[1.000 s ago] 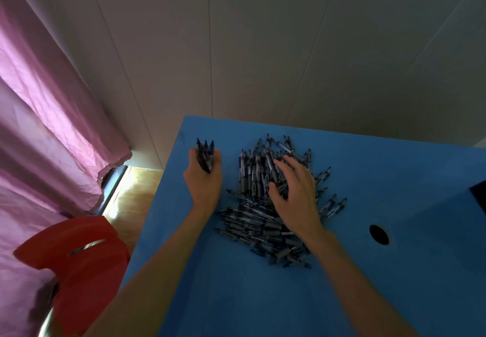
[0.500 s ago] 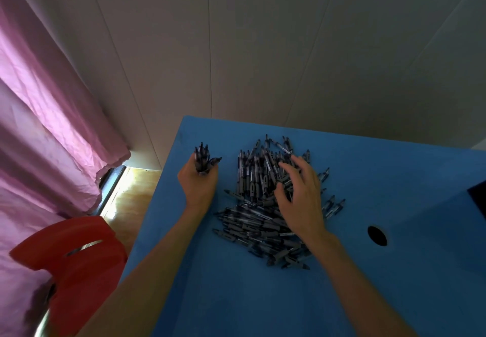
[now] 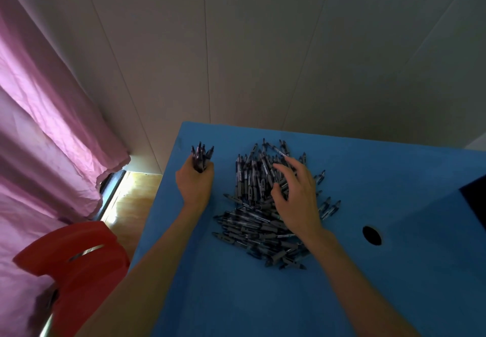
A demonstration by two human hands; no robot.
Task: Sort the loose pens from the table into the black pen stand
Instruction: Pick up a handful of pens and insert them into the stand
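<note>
At the far left, a pink curtain is hanging beside a red chair, both off the edge of the blue counter. On the counter's left part, the left hand is gripping a small bundle of pens, fingers curled round it; the bundle is standing nearly upright, its tips pointing up and away from the person. Just to the right, the pile of loose pens is lying flat, far pens running mostly away from the person, near ones mostly crosswise. The right hand is resting over the pile's right part, fingers spread and bent, touching pens. Farther right a round hole is sitting in the counter, well apart from the pile. A dark object is showing at the right edge.
</note>
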